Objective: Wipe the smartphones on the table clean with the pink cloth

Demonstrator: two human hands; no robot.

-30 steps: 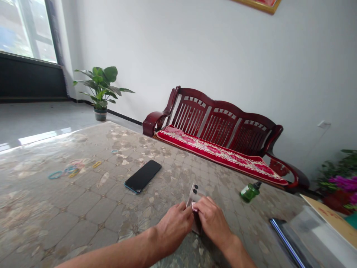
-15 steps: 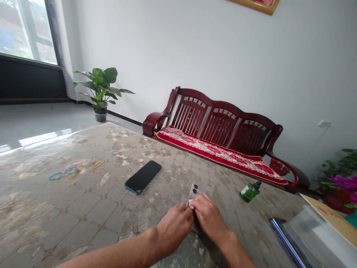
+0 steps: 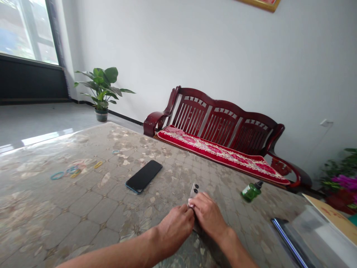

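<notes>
A light-coloured phone (image 3: 192,193) lies on the table with its back up, and its dark camera lenses show at the far end. Closed at the near left edge of it, my left hand (image 3: 176,227) grips the phone. My right hand (image 3: 209,215) covers much of the phone's back, its fingers curled around a small pinkish-white wad (image 3: 190,202), perhaps tissue or cloth, pressed to the surface. Most of the wad is hidden by the fingers. Left of my hands, a second phone (image 3: 144,176) rests with its black screen up.
A green bottle (image 3: 251,191) lies on the right. Near the right edge are a dark blue-edged object (image 3: 290,240) and a clear plastic sheet (image 3: 315,230). Coloured rubber bands (image 3: 57,175) are scattered at left. Behind the table (image 3: 92,208) stands a wooden bench (image 3: 220,111).
My right hand's fingers have shifted very slightly against the phone's back. The whole view has drifted a little; otherwise things stay as they were.
</notes>
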